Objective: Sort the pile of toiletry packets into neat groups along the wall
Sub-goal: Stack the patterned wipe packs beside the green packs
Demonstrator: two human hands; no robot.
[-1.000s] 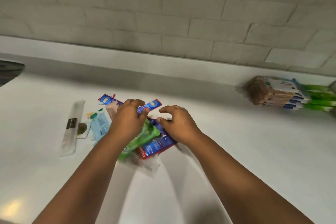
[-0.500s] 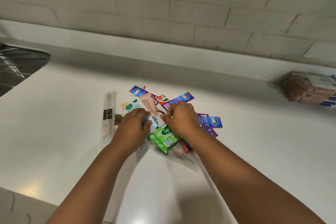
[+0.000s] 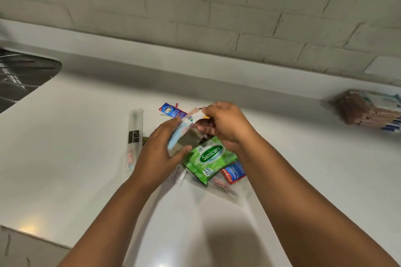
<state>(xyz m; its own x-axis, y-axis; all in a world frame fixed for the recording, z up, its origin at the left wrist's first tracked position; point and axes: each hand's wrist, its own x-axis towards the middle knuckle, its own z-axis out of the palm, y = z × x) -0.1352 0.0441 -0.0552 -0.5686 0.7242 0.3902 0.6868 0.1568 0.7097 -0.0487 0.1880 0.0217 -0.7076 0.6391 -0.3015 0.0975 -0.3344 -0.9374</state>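
Together, left hand (image 3: 158, 156) and right hand (image 3: 225, 128) grip a sachet bundle (image 3: 181, 134) with curled fingers, squaring it above the worktop (image 3: 76, 158) pile.

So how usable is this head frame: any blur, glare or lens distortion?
Head view: the green wipes pack reads sharply, but the stack by the wall at the right edge is smeared; the wall's brick lines bow from the wide lens; a glare spot sits on the counter near its front edge; the arms cast soft shadows on it.
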